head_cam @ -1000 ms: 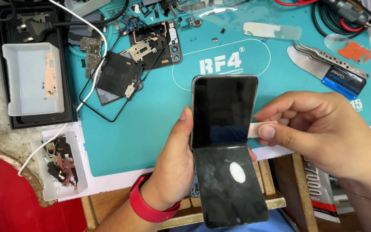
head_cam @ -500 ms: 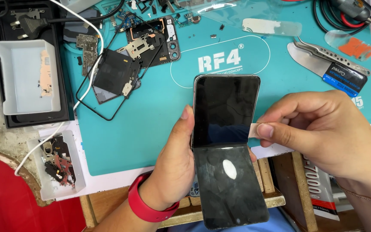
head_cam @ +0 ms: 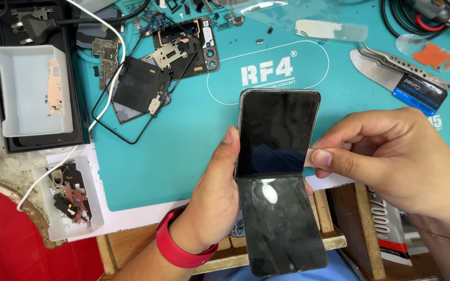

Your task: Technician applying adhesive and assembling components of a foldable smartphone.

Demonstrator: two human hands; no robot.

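Observation:
A dark foldable phone (head_cam: pixel 277 171) is held half open above the teal work mat (head_cam: pixel 183 156), its upper screen upright and its lower half tilted towards me. My left hand (head_cam: pixel 214 203), with a red wristband, grips the phone from the left at the hinge, thumb along the screen's edge. My right hand (head_cam: pixel 391 161) pinches a small pale tab (head_cam: pixel 310 156) at the phone's right edge near the hinge, between thumb and forefinger.
Loose phone parts, a dark coil panel (head_cam: pixel 139 88) and a frame (head_cam: pixel 186 47) lie at the mat's back left. Flat metal blades and tweezers (head_cam: pixel 397 73) rest back right. A white tray (head_cam: pixel 29 88) and a small parts tray (head_cam: pixel 71 195) sit left. A white cable (head_cam: pixel 105 67) crosses there.
The phone and both hands keep almost the same pose; the view has shifted slightly, and the glare spot on the lower screen has moved a little.

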